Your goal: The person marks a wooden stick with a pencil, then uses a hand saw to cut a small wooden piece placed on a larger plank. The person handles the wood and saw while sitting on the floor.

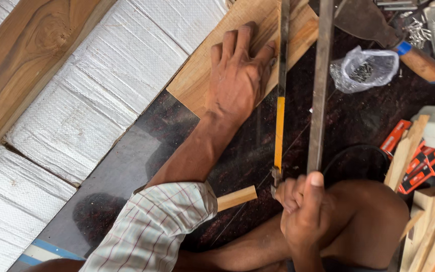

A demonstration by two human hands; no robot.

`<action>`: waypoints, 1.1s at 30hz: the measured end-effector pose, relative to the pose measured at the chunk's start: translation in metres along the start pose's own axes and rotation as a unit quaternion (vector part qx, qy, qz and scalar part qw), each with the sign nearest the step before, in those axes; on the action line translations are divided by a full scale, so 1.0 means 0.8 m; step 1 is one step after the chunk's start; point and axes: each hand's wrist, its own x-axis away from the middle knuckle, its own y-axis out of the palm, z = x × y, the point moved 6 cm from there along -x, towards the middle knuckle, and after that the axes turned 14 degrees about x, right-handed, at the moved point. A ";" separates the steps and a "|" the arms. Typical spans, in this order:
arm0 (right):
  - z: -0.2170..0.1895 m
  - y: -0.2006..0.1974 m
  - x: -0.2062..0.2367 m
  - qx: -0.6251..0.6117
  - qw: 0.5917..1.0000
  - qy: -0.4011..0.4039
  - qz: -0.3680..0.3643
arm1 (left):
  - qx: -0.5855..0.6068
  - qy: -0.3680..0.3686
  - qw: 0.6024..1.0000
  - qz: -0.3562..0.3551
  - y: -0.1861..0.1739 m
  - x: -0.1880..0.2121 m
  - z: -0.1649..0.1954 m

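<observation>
Fingers (268,53) of your left hand (237,75) lie spread flat on the pale flat wooden board (197,75), its grip open and pressing, the forefinger right beside the yellow-bladed metal-framed hacksaw (279,126). Your right hand (303,209) has its grip closed tight round the saw's handle end. A blade jumping sideways from the cut could nick that forefinger, and light pressure could let the board slide on the dark glossy floor (142,151).
</observation>
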 end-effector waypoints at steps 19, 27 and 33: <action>-0.012 0.019 -0.023 0.014 1.000 0.017 0.009 | 0.008 -0.009 0.999 -0.045 -0.006 0.013 0.009; 0.012 0.033 -0.168 0.010 1.000 0.014 -0.003 | 0.018 -0.009 0.999 -0.027 -0.009 -0.007 0.007; -0.005 0.014 -0.027 0.030 0.999 -0.001 -0.013 | 0.001 -0.001 1.000 -0.005 -0.007 -0.010 0.003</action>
